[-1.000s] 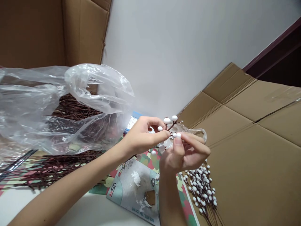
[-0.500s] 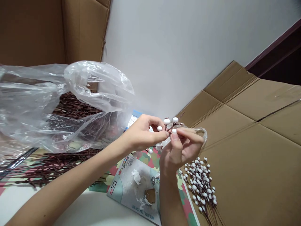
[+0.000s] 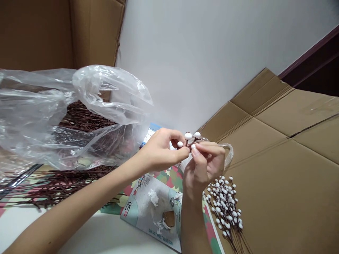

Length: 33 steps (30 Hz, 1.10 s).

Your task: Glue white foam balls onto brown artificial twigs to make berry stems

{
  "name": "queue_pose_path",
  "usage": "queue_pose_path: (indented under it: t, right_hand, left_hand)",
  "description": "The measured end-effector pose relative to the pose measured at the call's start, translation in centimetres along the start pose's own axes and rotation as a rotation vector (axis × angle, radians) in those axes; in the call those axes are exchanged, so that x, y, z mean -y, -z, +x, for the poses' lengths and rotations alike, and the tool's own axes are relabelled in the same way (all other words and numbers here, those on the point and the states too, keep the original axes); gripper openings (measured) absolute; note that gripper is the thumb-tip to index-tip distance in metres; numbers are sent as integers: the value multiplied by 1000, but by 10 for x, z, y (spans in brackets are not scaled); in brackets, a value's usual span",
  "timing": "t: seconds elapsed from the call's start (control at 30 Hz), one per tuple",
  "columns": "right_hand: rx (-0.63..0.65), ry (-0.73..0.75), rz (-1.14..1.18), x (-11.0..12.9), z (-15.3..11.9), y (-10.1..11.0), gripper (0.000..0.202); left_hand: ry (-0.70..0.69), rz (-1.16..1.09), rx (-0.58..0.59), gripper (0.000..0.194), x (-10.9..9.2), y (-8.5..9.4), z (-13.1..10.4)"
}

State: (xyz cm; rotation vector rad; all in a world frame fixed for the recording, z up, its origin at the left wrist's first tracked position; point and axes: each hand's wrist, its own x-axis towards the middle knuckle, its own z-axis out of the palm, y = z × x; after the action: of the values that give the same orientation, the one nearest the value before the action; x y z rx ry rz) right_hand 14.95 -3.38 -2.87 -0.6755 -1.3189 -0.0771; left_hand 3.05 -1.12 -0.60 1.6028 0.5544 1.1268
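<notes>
My left hand [image 3: 165, 148] is closed on a thin brown stem that carries white berries [image 3: 188, 136], some of them standing above its fingertips. Thumb and fingers of my right hand [image 3: 208, 158] pinch one small white berry [image 3: 193, 146] against the same sprig, close to my left thumb. Both hands nearly touch. The lower part of the sprig is hidden behind my left hand. Below them lies a grey printed sheet [image 3: 144, 211] with white glue-like lumps and a brown square patch.
A clear plastic bag [image 3: 106, 76] with brown stems [image 3: 82, 118] fills the left. More bare stems [image 3: 58, 187] lie before it. Finished-looking berry sprigs [image 3: 225, 204] rest at lower right beside cardboard [image 3: 286, 183]. A grey-white wall rises behind.
My right hand has moved slightly left, bringing the pinched berry nearer to my left thumb and the stem. My left hand has barely moved.
</notes>
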Motion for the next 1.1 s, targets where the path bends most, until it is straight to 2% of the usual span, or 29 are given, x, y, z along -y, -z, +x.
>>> queue_pose_path:
  t: [0.43,0.73,0.83,0.97,1.1]
  right_hand:
    - [102,-28,6,-4,1,9,17]
    - [86,0,-83,-6,3,10,11]
    - [68,-124,-16,-4,8,16,13]
    - [208,-338,102,0,14,23,5]
    - [235,-397,153,5,15,24,3]
  left_hand:
    - [-6,51,-7,12,5,-1,1]
    - [37,-95,92,17,-2,10,2]
    - [59,-187,126,21,-4,14,3]
    - [78,-245,171,23,-4,15,5]
    - [82,-256,233,22,-1,14,6]
